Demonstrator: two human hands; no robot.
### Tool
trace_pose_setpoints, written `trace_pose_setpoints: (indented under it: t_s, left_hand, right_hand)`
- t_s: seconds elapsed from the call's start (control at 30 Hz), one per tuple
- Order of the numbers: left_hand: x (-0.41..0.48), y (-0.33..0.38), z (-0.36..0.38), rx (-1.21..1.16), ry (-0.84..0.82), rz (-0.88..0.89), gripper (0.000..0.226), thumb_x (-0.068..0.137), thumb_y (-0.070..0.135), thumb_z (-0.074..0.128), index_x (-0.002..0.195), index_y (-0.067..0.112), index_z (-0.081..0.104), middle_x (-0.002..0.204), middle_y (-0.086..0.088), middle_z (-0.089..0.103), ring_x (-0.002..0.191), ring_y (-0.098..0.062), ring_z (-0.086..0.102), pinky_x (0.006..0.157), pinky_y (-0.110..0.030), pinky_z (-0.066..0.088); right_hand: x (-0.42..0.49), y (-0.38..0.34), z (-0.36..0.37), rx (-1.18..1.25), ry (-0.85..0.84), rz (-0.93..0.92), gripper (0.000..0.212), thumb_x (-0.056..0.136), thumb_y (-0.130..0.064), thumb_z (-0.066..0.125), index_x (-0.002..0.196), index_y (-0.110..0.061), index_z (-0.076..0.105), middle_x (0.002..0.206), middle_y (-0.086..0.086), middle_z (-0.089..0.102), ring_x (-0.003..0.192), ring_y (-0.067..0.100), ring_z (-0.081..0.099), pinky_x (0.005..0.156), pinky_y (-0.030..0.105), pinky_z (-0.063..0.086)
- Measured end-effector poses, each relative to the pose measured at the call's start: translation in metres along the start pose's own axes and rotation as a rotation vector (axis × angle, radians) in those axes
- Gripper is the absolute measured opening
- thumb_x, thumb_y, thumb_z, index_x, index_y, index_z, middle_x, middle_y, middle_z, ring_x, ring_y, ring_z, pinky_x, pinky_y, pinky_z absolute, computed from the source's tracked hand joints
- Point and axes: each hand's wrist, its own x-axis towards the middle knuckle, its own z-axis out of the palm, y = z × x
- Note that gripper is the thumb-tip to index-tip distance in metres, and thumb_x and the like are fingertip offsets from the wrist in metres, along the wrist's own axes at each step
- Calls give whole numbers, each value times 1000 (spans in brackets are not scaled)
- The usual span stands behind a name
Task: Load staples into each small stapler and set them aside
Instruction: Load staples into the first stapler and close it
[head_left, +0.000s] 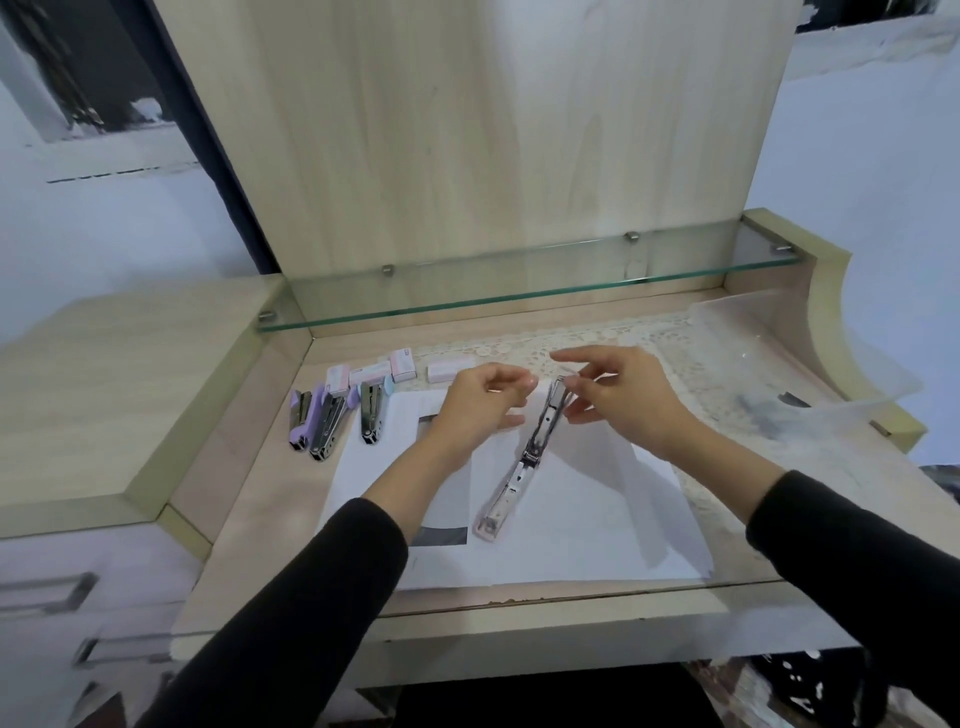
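A small pink stapler (519, 467) lies opened out flat on white paper (571, 519) in the middle of the desk. My right hand (618, 400) pinches the far end of its metal staple channel, with a thin strip of staples at the fingertips. Just left of that end hovers my left hand (483, 402), its fingers loosely curled and holding nothing that I can see. Two purple staplers (311, 421) and a blue one (373, 413) lie side by side at the left. Several small staple boxes (387, 370) stand behind them.
A glass shelf (519, 293) runs across the back above the desk. A clear plastic tray (805, 364) sits at the right on a lace mat. A raised wooden ledge borders the left side, with drawers below.
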Motion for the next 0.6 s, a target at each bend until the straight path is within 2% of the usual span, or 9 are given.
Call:
trace_pose_setpoints:
  t_s: [0.07,0.17,0.23,0.33,0.4,0.43,0.5,0.6]
  left_hand:
    - [-6,-4,-5,207,-20,8,11,85,28,65,92,19,64,87,6,62,83,-11,58,78,-25,51]
    - [-19,-9,-16,555,-80,38,30,75,40,72,98,22,66,87,13,62,82,-6,58,75,-20,47]
    - [-25,-14,-22,703,-123,92,35,71,36,76,101,22,65,87,15,58,82,-5,54,72,-17,43]
    - [-33,-18,-31,795,-114,187,25,76,22,74,100,20,67,83,16,56,78,-6,52,68,-12,41]
    - [-37,-20,-36,840,-90,240,23,80,18,69,103,19,69,84,12,57,78,-4,51,68,-6,38]
    - [-39,-20,-38,853,-83,261,23,81,17,69,104,19,69,85,10,56,79,-4,51,68,-5,37]
    - [-43,-22,-41,865,-74,295,24,81,17,69,105,19,69,86,8,56,81,-5,50,69,-3,35]
    - [-48,-26,-44,882,-61,327,25,81,18,69,106,18,69,90,2,61,83,-8,51,73,-11,36]
  right_hand:
    - [-3,8,-1,41,33,33,22,86,2,57,102,-10,66,63,4,59,59,25,64,70,38,58]
    - [-7,20,-3,100,83,88,15,87,3,55,96,-5,64,63,6,57,55,19,64,67,37,59]
    - [-10,25,-5,148,84,114,11,86,2,56,89,-6,62,65,8,56,55,18,65,67,37,59]
    - [-17,30,-12,164,3,143,13,81,3,63,84,-9,59,70,8,54,62,24,64,70,34,59]
    - [-22,34,-15,67,-69,128,18,78,6,64,79,-12,59,69,7,55,60,24,63,70,33,56]
    - [-23,37,-15,-30,-82,95,20,78,6,63,77,-13,60,68,6,56,56,17,62,69,29,55]
    - [-26,39,-14,-266,-73,3,17,76,1,66,76,-16,62,64,-1,58,50,1,56,62,11,46]
    - [-28,39,-13,-451,-72,-90,11,73,-13,73,82,-18,69,72,-8,58,54,4,49,57,7,38]
